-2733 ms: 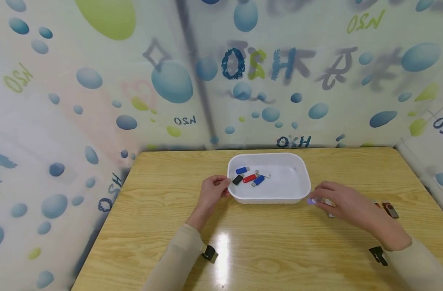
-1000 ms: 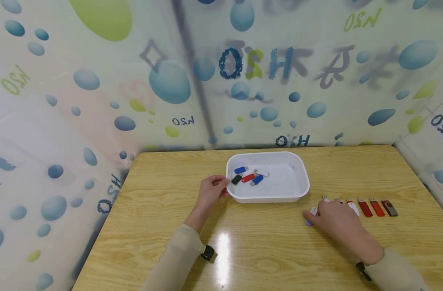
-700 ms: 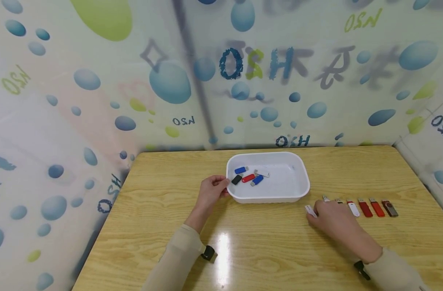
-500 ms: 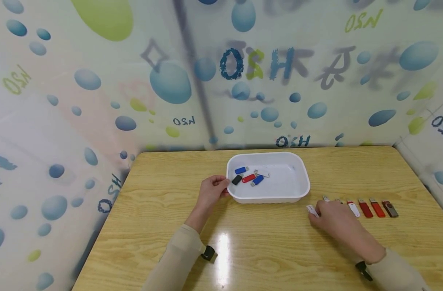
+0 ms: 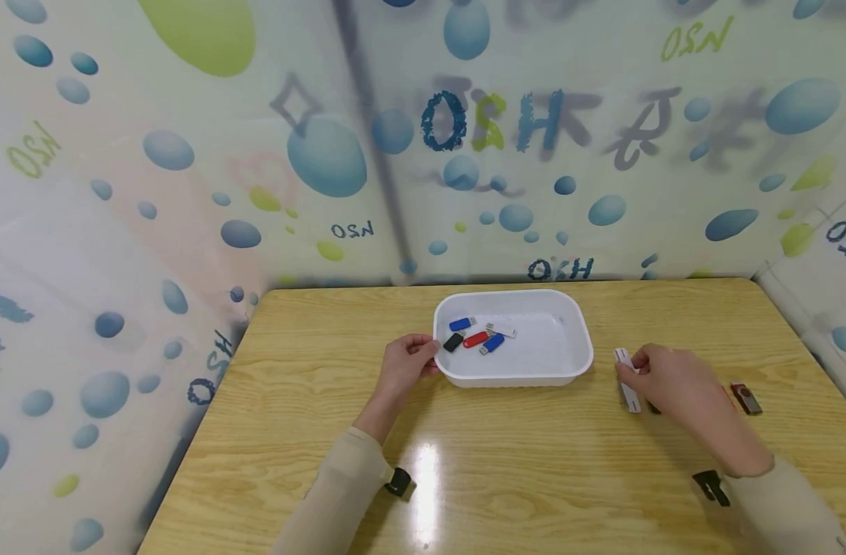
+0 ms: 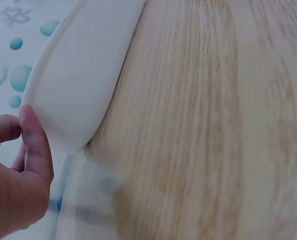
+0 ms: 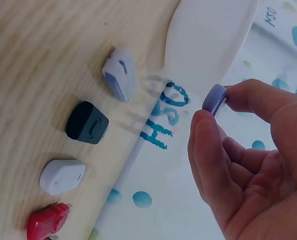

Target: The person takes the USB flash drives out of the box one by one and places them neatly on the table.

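Note:
My left hand (image 5: 405, 368) pinches the left rim of a white plastic tray (image 5: 534, 379), thumb on the near side in the head view. Inside the tray lie several USB sticks: a blue one (image 5: 460, 324), a black one (image 5: 453, 342), a red one (image 5: 475, 340), another blue one (image 5: 493, 344) and a white one (image 5: 506, 331). My right hand (image 5: 686, 393) pinches a purple-and-white USB stick (image 7: 215, 99) between thumb and fingertips, above the table. Below it a whitish USB stick (image 7: 119, 75) lies at the left end of a row.
The row continues with a black USB stick (image 7: 87, 123), a white one (image 7: 62, 176) and a red one (image 7: 48, 221). At its right end is a brown-and-grey one (image 5: 746, 399). My right hand hides part of the row in the head view. A patterned wall stands behind the wooden table (image 5: 520, 478).
Earlier my right hand brought the purple-and-white USB stick down from near the tray to left of the row. Since half a second ago it has risen and shifted right with it. My left hand stays put.

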Available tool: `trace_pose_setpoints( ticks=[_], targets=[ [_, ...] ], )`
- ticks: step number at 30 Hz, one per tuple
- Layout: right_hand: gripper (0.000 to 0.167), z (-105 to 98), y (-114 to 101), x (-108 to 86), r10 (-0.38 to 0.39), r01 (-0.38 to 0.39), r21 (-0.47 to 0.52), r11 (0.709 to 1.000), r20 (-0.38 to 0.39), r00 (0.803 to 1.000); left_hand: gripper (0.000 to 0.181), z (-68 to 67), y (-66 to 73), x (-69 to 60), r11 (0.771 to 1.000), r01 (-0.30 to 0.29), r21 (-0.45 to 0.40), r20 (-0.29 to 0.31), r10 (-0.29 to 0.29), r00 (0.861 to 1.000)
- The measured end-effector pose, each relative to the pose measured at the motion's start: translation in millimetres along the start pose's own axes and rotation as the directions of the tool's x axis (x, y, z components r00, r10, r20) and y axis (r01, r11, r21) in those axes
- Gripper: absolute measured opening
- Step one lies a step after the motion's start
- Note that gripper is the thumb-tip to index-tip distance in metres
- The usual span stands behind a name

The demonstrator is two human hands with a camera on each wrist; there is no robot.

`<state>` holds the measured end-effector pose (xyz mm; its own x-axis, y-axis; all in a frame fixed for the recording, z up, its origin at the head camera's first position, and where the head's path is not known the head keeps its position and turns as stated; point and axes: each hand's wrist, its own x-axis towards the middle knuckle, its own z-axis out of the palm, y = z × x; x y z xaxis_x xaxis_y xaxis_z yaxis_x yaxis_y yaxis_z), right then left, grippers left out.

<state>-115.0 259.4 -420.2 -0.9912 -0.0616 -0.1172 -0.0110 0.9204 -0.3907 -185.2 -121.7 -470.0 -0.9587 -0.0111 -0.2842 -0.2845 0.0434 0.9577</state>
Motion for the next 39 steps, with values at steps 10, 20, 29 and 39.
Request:
trace_pose_setpoints(
  ticks=[10,20,29,39],
  targets=[
    [0.040,-3,4,9.3,0.018,-0.018,0.003,1.000,-0.021,1.000,0.025,0.6,0.5,0.2,1.000,0.006,-0.001,-0.003,-0.006,1.000],
    [0.039,-2,2,17.7,0.014,-0.014,0.015,1.000,-0.051,0.999,0.027,0.7,8.8,-4.7,1.000,0.009,0.014,0.019,-0.009,1.000],
    [0.038,1,2,34.7,0.024,-0.023,0.018,1.000,-0.032,0.999,0.028,-0.5,1.6,-1.9,1.000,-0.003,0.002,0.009,0.003,1.000],
    [0.036,5,5,47.4,0.085,-0.086,0.004,0.996,0.056,0.995,0.025,-0.2,2.1,-2.0,1.000,-0.006,-0.022,0.006,0.006,1.000]
  ],
)
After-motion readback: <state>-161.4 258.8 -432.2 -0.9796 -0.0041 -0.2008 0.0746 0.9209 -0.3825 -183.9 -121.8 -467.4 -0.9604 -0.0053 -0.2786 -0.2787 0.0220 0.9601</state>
